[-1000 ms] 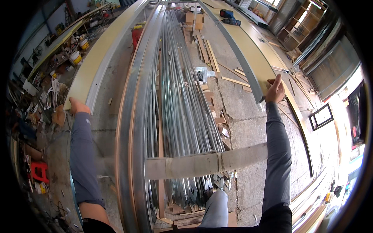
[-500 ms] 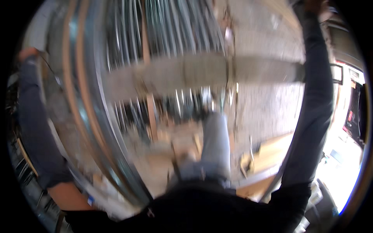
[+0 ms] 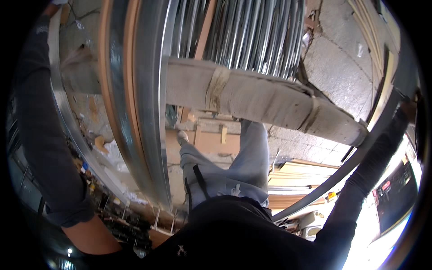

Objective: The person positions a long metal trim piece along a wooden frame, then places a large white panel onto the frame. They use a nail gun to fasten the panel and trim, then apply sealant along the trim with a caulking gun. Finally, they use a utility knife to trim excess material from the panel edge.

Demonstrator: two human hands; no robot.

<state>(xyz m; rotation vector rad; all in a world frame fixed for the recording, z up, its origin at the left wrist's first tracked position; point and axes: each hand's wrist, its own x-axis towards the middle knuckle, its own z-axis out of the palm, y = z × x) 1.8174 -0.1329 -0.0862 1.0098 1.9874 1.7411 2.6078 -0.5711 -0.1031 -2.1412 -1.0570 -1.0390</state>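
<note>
My left hand (image 3: 52, 7) is at the upper left rim, beside the top of a pale, curved-looking strip (image 3: 60, 96). It is cut off by the picture edge, so its fingers do not show. At the far right, my right hand (image 3: 408, 110) is closed against a long grey strip (image 3: 346, 182), which runs down past my right hip. Shadow hides part of its fingers. Between my arms stand long metal profiles (image 3: 150, 99) with brown edging strips (image 3: 130, 90), nearer my left arm; neither hand touches them.
A thick, wrapped grey beam (image 3: 261, 94) crosses in front of my legs. Behind it are many upright shiny metal bars (image 3: 252, 36). Wooden boards (image 3: 297, 173) lie low on the right, and brown board pieces (image 3: 211, 141) lie by my feet. Pale strips (image 3: 366, 31) lean at the upper right.
The view has shifted and become sharper. My left hand has moved up toward the top rim. My right hand has come down along the right side, and the grey strip has swung rightward with it.
</note>
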